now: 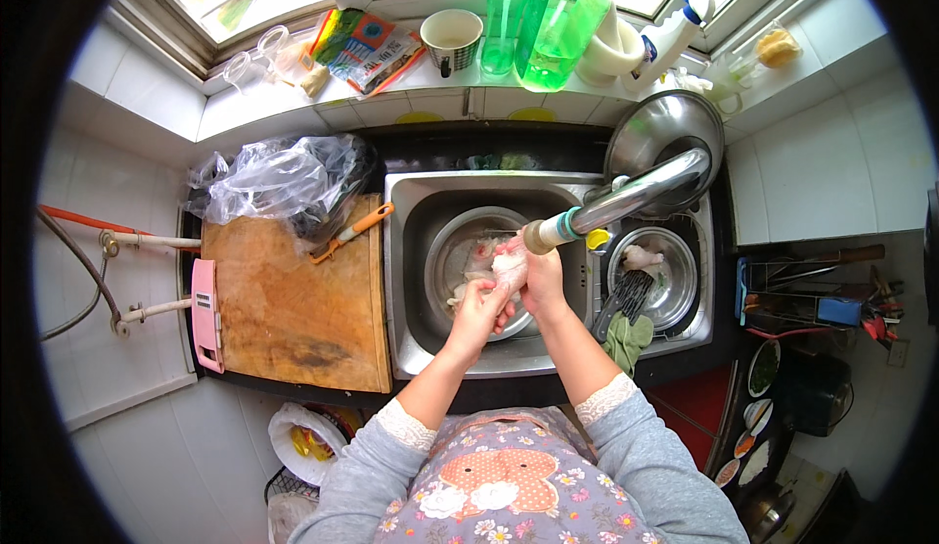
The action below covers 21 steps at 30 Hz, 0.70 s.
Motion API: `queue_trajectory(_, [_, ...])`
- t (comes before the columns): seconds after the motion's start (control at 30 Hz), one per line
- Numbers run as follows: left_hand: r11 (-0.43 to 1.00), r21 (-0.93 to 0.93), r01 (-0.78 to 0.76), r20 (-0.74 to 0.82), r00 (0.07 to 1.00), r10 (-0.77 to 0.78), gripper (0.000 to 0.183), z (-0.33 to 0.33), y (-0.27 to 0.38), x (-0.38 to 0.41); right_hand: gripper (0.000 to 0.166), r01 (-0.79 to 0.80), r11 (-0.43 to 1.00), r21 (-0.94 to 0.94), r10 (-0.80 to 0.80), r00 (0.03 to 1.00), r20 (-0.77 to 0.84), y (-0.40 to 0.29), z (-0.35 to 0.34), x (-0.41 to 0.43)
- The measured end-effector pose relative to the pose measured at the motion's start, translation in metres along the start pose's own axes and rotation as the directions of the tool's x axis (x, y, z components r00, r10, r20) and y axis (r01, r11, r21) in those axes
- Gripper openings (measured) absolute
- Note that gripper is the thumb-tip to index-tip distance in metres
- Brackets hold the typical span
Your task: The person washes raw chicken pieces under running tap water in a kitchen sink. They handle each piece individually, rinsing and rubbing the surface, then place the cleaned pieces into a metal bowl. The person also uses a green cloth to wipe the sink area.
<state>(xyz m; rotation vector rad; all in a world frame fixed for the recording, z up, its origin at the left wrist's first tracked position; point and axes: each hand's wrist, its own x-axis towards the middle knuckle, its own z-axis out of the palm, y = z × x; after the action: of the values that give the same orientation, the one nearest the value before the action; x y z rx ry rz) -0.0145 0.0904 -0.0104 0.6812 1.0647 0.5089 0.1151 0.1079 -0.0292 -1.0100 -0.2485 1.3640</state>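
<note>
A raw chicken drumstick (511, 266) is between my two hands, just under the faucet's spout (544, 236). My left hand (480, 315) grips its lower end. My right hand (541, 280) is closed round its other side, some of its fingers hidden behind the meat. Below them a round metal bowl (444, 239) stands in the sink basin (414, 214) with more raw chicken pieces (467, 287) in it. To the right, a smaller bowl (688, 280) holds another raw drumstick (642, 257). Whether water runs from the spout cannot be told.
Left of the sink lies a wooden cutting board (293, 309) with an orange-handled peeler (356, 231), a pink grater (207, 316) and plastic bags (282, 177). A metal lid or pan (653, 129) leans behind the faucet. A green cloth (627, 342) hangs at the right basin's edge.
</note>
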Motion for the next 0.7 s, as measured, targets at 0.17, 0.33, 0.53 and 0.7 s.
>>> queue_trajectory(0.17, [0.833, -0.412, 0.37, 0.371, 0.903, -0.218, 0.02, -0.006, 0.022, -0.004, 0.019, 0.038, 0.993, 0.114, -0.051, 0.993, 0.107, -0.003, 0.002, -0.005])
queue_trajectory(0.33, [0.91, -0.296, 0.29, 0.268, 0.94, -0.212, 0.011, -0.012, 0.018, -0.001, 0.042, 0.379, 0.69, -0.616, -0.152, 0.909, 0.389, -0.013, -0.008, 0.002])
queue_trajectory(0.53, [0.993, 0.098, 0.06, 0.206, 0.975, -0.08, 0.013, -0.006, 0.004, -0.004, 0.042, 0.334, 0.493, -0.803, 0.0, 0.923, 0.384, -0.022, -0.007, -0.002])
queue_trajectory(0.7, [0.92, 0.323, -0.22, 0.19, 0.968, 0.164, 0.022, -0.003, -0.002, -0.004, 0.021, 0.254, 0.594, -0.763, -0.097, 0.964, 0.246, -0.018, -0.001, 0.0])
